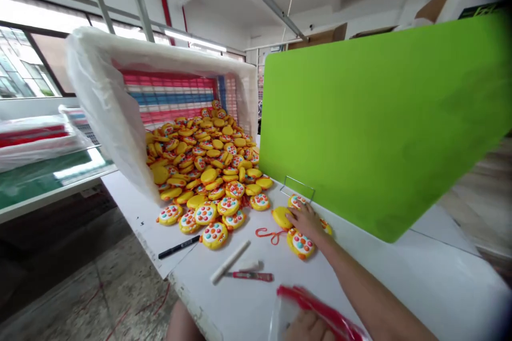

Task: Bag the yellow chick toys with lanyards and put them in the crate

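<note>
My right hand (307,222) reaches over a small group of round yellow toys on the white table, fingers spread. Its fingertips touch a plain yellow back (282,217) and the toy behind it (296,201). Nearer me lies a toy with a white face and coloured dots (301,244); another sits partly hidden beside my wrist. At the bottom edge my left hand (308,326) is closed on a clear plastic bag with a red top edge (320,306); the frame cuts off its lower part. An orange cord (272,235) lies left of the group.
A large white-wrapped crate (100,85) lies on its side, yellow toys (208,176) spilling out. A green board (360,128) stands at right behind a thin wire frame (298,187). A black marker (178,248), white stick (230,262) and red cutter (252,276) lie near the table edge.
</note>
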`<state>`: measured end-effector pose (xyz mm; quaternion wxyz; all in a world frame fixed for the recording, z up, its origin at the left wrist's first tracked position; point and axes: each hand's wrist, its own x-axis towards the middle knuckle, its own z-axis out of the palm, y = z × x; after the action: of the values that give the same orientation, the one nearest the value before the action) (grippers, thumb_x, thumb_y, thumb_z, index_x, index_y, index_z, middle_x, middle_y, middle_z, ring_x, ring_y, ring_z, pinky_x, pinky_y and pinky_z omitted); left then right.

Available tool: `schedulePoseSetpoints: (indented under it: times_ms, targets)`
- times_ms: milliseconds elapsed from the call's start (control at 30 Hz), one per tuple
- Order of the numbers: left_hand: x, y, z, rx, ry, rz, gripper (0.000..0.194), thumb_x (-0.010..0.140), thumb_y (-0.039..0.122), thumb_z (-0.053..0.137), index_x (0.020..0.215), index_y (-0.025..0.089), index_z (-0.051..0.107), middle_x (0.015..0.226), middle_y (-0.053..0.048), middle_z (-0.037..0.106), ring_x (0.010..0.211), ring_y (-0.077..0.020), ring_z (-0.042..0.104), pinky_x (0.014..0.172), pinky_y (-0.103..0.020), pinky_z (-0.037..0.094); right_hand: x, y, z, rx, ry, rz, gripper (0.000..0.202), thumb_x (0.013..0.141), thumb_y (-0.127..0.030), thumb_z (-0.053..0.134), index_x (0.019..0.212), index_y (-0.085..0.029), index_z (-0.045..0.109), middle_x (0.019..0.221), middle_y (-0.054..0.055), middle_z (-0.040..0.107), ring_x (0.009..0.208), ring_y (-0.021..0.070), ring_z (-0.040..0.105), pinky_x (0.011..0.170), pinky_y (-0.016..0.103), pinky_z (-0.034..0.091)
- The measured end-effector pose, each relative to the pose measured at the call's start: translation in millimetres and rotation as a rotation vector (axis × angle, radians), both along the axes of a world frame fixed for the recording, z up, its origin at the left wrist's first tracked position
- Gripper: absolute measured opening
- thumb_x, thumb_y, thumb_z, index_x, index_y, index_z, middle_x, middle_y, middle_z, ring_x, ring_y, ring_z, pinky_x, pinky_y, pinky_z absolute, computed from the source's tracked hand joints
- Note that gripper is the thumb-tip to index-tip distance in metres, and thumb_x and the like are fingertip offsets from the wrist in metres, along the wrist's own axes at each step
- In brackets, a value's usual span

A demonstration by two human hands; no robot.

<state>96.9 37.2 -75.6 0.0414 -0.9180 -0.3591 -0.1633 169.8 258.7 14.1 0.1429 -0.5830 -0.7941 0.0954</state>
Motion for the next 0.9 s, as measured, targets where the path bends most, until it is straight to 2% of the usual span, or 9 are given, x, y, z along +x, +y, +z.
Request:
schedulePoseSetpoints:
  times_ms: [100,233,333,400,533,600,700,833,900]
  targets:
    - [-5.6,-6.3,8.3,0.065,-0.043,0.004,0.015,0.084,0.029,0.060,0.078,0.016,0.061,0.068,-0.009,0.066,0.065,-0.0212,0.060,0.061,-0.034,0.049,21.6,-22.9,-0.9,-0.004,-0.019,0.042,0.046,0.088,-0.055,0.043,0.126,-0.034,0.058,0.152,0.004,0.033,0.138,0.0332,0.025,0.107,0.054,0.027]
    - [-18.0,-18.4,41.1,-0.004,-0.162,-0.028,0.010,0.087,0.025,0.058,0.089,0.016,0.056,0.084,-0.005,0.067,0.079,-0.0190,0.060,0.076,-0.032,0.049,48.3,-48.2,0.3,0.020,0.078,0.108,0.046,0.086,-0.049,0.049,0.125,-0.029,0.060,0.146,0.007,0.041,0.136,0.0299,0.033,0.108,0.048,0.030]
    - [-25.7,-26.6,65.0,-0.124,-0.206,0.028,0.009,0.088,0.018,0.055,0.097,0.017,0.054,0.098,-0.004,0.065,0.091,-0.0194,0.057,0.086,-0.032,0.046,68.8,-68.7,-1.7,0.057,0.126,0.050,0.051,0.088,-0.038,0.045,0.137,-0.025,0.047,0.146,0.008,0.041,0.135,0.0247,0.035,0.110,0.042,0.030]
    - [-28.1,-28.7,73.0,-0.180,-0.177,0.044,0.010,0.088,0.014,0.053,0.097,0.018,0.055,0.100,-0.004,0.064,0.093,-0.0199,0.056,0.086,-0.033,0.045,82.9,-86.0,-6.2,0.064,0.114,-0.025,0.051,0.089,-0.036,0.044,0.138,-0.023,0.046,0.146,0.010,0.041,0.136,0.0273,0.033,0.111,0.046,0.028]
    - [-28.8,-27.6,75.4,-0.219,-0.101,0.023,0.010,0.088,0.012,0.052,0.095,0.018,0.056,0.097,-0.004,0.062,0.091,-0.0209,0.054,0.083,-0.034,0.045,108.0,-122.8,-16.9,0.017,0.092,-0.050,0.046,0.088,-0.039,0.043,0.131,-0.025,0.055,0.146,0.007,0.042,0.139,0.0301,0.028,0.112,0.050,0.026]
    - [-28.5,-26.8,76.0,-0.225,-0.100,0.031,0.009,0.089,0.012,0.050,0.093,0.018,0.056,0.095,-0.003,0.061,0.090,-0.0209,0.053,0.083,-0.034,0.044,118.3,-137.3,-19.2,-0.028,0.091,-0.011,0.050,0.086,-0.035,0.045,0.135,-0.024,0.050,0.150,0.006,0.037,0.141,0.0285,0.022,0.112,0.048,0.025]
    - [-28.3,-26.8,79.0,-0.251,-0.123,0.056,0.009,0.090,0.014,0.048,0.091,0.018,0.057,0.095,-0.003,0.061,0.090,-0.0207,0.053,0.082,-0.034,0.044,129.9,-152.4,-16.4,-0.087,0.071,0.010,0.064,0.074,-0.023,0.052,0.138,-0.023,0.045,0.152,0.006,0.031,0.143,0.0285,0.017,0.113,0.048,0.025]
    - [-28.2,-27.4,82.2,-0.274,-0.144,0.050,0.008,0.092,0.018,0.049,0.090,0.019,0.057,0.096,-0.003,0.061,0.091,-0.0203,0.053,0.082,-0.034,0.044,138.5,-164.1,-4.7,-0.098,0.169,-0.082,0.064,0.062,-0.011,0.054,0.126,-0.020,0.055,0.143,0.011,0.042,0.137,0.0294,0.029,0.112,0.046,0.025]
    - [-28.1,-27.4,82.5,-0.271,-0.154,0.056,0.007,0.091,0.018,0.050,0.090,0.018,0.056,0.096,-0.002,0.061,0.091,-0.0204,0.052,0.083,-0.035,0.044,142.5,-168.0,2.0,-0.099,0.263,-0.101,0.064,0.058,-0.009,0.054,0.121,-0.018,0.056,0.135,0.013,0.049,0.129,0.0275,0.041,0.108,0.041,0.031]
